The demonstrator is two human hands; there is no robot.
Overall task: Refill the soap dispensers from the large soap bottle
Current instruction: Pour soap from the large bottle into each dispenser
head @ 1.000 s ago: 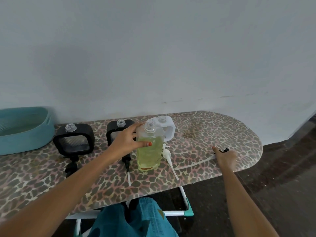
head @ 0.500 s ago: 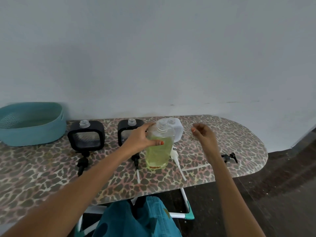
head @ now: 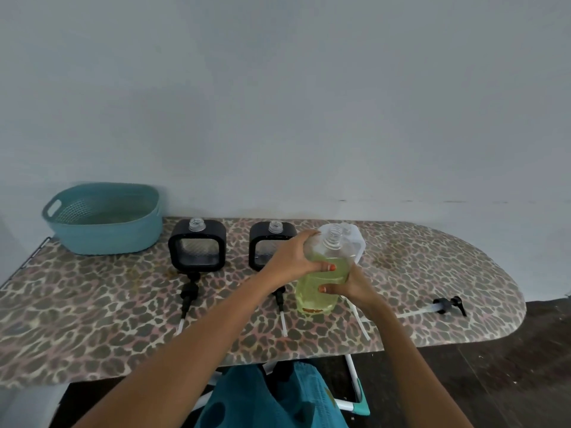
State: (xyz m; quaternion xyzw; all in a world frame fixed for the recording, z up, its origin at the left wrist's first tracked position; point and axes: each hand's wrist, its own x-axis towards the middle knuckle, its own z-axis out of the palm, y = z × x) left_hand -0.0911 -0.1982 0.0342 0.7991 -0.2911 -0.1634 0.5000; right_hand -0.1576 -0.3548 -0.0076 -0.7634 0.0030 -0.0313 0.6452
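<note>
The soap bottle (head: 321, 273) stands on the board (head: 92, 304), near the middle, with its cap off and yellow soap inside. My left hand (head: 296, 257) wraps around its shoulder, near the top. My right hand (head: 352, 288) wraps around it lower down, on the other side. Both hands are curled tight on it. I think I hold it with two hands because it is big and full, and soap can make it slippery.

Two black dispensers (head: 197, 248) (head: 268, 245) stand just left of the bottle, and a white one (head: 355, 242) stands right behind it. All three have open tops, so they are ready for soap. Their pumps lie on the board in front of them, out of the way. One more pump (head: 448, 305) lies far to the right; I think it is the big bottle's own.

A blue basket (head: 105, 230) sits at the left end.

No soap is poured yet, I think. Next I must lift and tip the bottle slowly, because the dispenser holes are small.
</note>
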